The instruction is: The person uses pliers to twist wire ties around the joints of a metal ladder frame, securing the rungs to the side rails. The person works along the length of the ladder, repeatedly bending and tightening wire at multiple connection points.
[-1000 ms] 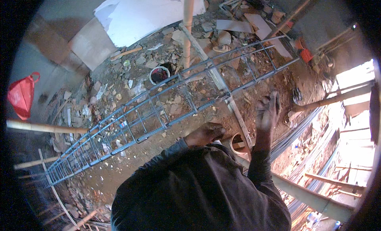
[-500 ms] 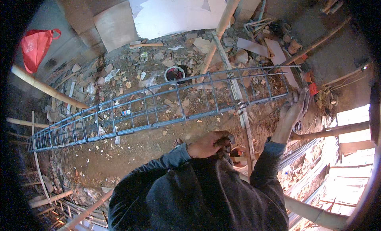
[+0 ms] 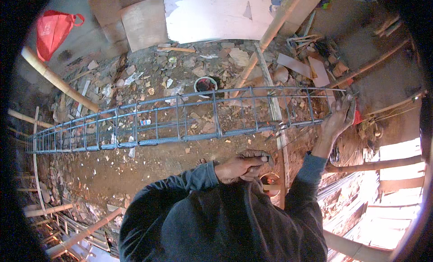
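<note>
The right hand — loosely open, three o'clock — should avoid snagging the long blue-grey steel-rod cage; left hand curled, contents unclear.

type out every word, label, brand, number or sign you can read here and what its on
No text is readable in this picture.
Small red, white and blue packet, seen through the steel bar cage: any print is too small to read.
Red bag: any marks are too blurred to read.
White sheet: no readable words.
</note>
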### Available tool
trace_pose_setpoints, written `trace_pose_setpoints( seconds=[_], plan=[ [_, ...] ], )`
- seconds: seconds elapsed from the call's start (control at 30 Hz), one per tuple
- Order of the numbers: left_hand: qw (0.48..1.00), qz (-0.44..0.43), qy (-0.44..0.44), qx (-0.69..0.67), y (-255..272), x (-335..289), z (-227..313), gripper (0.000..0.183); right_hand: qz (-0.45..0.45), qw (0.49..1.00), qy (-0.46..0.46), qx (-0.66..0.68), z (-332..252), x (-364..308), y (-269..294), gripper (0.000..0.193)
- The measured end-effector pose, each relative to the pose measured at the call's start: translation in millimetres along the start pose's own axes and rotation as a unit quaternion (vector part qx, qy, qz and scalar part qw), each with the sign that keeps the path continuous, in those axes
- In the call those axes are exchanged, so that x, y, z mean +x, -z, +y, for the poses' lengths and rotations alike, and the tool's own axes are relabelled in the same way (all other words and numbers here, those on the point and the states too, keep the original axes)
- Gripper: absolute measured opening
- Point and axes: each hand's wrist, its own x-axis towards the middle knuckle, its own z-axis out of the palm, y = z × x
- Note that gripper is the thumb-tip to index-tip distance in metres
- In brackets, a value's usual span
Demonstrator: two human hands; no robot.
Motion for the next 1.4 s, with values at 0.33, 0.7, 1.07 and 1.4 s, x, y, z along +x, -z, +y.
trace_pose_setpoints(
  seconds=[0.33, 0.7, 1.07, 1.4],
  plan=[
    [0.649, 0.486, -0.276, 0.516, 171, -8, 21, 0.029, -0.057, 0.993, -0.093, -0.054, -47, 4, 36, 0.02],
    [0.767, 0.405, -0.282, 0.411, 218, 28, 20, 0.048, -0.075, 0.988, -0.123, -0.06, -25, -26, 65, 0.023],
    [0.777, 0.421, -0.24, 0.402, 229, 39, 16, 0.038, -0.007, 0.974, -0.205, -0.093, -5, -34, 77, 0.032],
    [0.805, 0.403, -0.255, 0.354, 224, 39, 10, 0.039, -0.083, 0.976, -0.201, 0.023, -6, -42, 47, 0.029]
  ],
)
